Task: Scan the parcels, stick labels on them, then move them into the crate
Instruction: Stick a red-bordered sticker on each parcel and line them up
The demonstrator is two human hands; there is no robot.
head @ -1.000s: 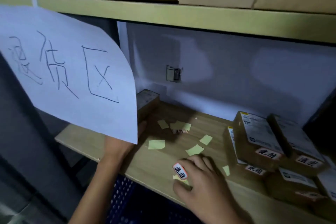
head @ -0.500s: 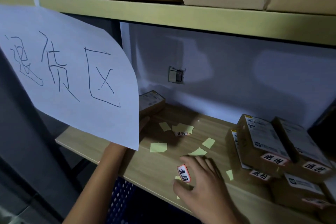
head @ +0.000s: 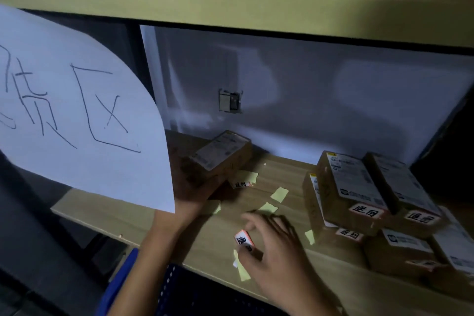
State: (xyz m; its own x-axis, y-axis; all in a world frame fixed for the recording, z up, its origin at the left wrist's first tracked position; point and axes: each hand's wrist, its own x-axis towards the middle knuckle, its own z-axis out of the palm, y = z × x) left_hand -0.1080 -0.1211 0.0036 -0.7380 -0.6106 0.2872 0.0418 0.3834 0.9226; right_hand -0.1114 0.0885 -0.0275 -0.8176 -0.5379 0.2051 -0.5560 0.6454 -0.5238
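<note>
**A:** Head view: what changed just now?

**B:** The left hand (head: pixel 195 195) pulled a brown parcel (head: pixel 220 155) out from behind the hanging paper sign (head: pixel 77 110). A moment ago the parcel sat farther back, at 11 o'clock. Now it is nearer the front of the wooden shelf (head: pixel 107 215).

**A:** Is the left hand gripping it?

**B:** It touches the near end, but the sign hides the fingers, so the grip cannot be told.

**A:** And the right hand (head: pixel 277 259)?

**B:** It pinches a red-and-white label (head: pixel 243 238) on its thumb, other fingers spread, at 6 o'clock.

**A:** What does that mean?

**B:** The label probably goes on that parcel next. The labelled parcels (head: pixel 364 202) wait at 3 o'clock.
</note>
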